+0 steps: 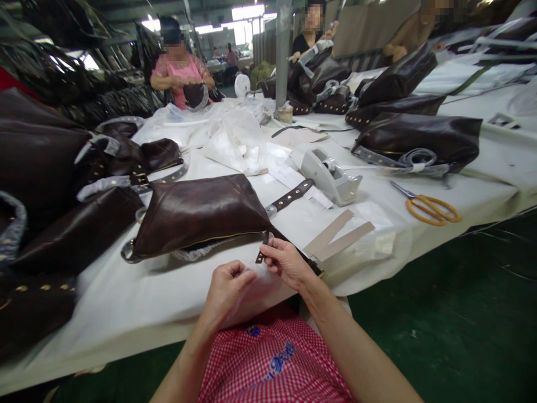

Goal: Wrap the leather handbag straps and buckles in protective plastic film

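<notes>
A dark brown leather bag [205, 210] lies on its side on the white-covered table, its gold zipper facing me. At the zipper's right end, my right hand [287, 263] pinches a small studded leather zipper pull [259, 257]. Just left of it, my left hand [230, 285] is closed in a pinch, with a thin, whitish see-through piece of plastic [250, 273] at its fingertips. The edges of that plastic are hard to make out. From behind the bag a studded strap [291, 195] sticks out to the right.
A grey tape dispenser [329, 173] stands beyond the bag, with beige strips [339, 235] nearer me. Orange-handled scissors [432, 210] lie right. More brown bags are piled left [79, 229] and right [419, 140]. A post [283, 56] rises behind; co-workers stand across the table.
</notes>
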Demonstrator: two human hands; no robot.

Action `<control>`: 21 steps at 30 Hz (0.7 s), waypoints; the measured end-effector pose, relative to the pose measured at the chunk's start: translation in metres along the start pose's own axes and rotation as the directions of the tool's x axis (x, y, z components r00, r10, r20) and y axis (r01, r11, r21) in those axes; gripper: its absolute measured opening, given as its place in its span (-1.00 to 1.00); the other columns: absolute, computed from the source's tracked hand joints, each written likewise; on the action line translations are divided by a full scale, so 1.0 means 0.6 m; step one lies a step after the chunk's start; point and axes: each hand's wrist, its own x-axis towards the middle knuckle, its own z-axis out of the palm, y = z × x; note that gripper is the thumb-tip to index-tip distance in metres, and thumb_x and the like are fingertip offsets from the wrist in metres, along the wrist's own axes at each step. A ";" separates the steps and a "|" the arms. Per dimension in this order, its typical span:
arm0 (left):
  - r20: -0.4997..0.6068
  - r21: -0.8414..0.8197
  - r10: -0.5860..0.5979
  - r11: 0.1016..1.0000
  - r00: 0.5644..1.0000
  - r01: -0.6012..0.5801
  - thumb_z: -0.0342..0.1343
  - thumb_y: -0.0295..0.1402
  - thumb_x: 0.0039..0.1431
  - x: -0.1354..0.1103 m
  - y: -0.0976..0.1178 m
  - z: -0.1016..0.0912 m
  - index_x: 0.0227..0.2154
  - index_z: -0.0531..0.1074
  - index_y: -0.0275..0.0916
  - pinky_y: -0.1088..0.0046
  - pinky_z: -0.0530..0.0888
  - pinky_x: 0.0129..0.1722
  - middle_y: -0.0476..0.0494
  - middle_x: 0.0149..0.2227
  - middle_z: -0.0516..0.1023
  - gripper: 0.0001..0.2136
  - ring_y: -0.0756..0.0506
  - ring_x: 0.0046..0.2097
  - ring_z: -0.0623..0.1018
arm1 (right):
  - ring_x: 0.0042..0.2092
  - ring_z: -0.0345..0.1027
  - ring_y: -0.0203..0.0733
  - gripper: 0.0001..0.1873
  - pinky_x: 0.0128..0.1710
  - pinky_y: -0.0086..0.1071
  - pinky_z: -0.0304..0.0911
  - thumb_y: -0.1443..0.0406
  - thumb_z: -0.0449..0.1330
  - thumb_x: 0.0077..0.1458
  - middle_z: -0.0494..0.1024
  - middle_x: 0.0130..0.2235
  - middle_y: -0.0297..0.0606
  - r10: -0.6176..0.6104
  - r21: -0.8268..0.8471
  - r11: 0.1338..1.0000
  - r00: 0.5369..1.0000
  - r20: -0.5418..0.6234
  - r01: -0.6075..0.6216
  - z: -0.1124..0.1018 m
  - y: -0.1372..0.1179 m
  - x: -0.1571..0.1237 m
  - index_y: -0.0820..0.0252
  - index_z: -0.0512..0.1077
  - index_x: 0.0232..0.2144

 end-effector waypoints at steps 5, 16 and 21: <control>-0.062 0.010 0.003 1.000 0.998 -0.002 0.15 -0.25 -0.15 -0.002 0.001 -0.008 -0.70 0.34 -0.27 0.52 0.18 -0.50 0.06 -0.65 0.29 -0.79 0.03 -0.51 0.24 | -0.64 0.05 -0.51 -0.50 -0.69 -0.59 -0.15 0.11 0.51 -0.37 0.33 -0.65 -0.49 0.006 -0.036 0.999 1.000 -0.003 -0.006 0.002 -0.001 -0.002 0.21 0.28 -0.59; -0.029 -0.134 -0.069 0.989 0.997 0.065 0.20 -0.27 -0.19 -0.006 -0.001 -0.006 -0.70 0.38 -0.29 0.52 0.22 -0.50 0.01 -0.66 0.37 -0.80 0.03 -0.53 0.30 | -0.66 0.08 -0.50 -0.55 -0.66 -0.56 -0.13 0.08 0.45 -0.26 0.35 -0.66 -0.49 -0.099 -0.130 0.987 0.995 -0.010 0.097 0.001 0.016 -0.001 0.20 0.31 -0.55; 0.012 -0.121 -0.069 0.990 0.998 0.070 0.20 -0.27 -0.18 -0.006 -0.007 -0.012 -0.68 0.40 -0.29 0.52 0.24 -0.49 -0.01 -0.64 0.40 -0.81 0.02 -0.53 0.32 | -0.65 0.08 -0.48 -0.56 -0.65 -0.54 -0.12 0.08 0.44 -0.27 0.35 -0.65 -0.49 -0.119 -0.142 0.983 0.993 -0.017 0.116 0.005 0.014 -0.002 0.20 0.31 -0.55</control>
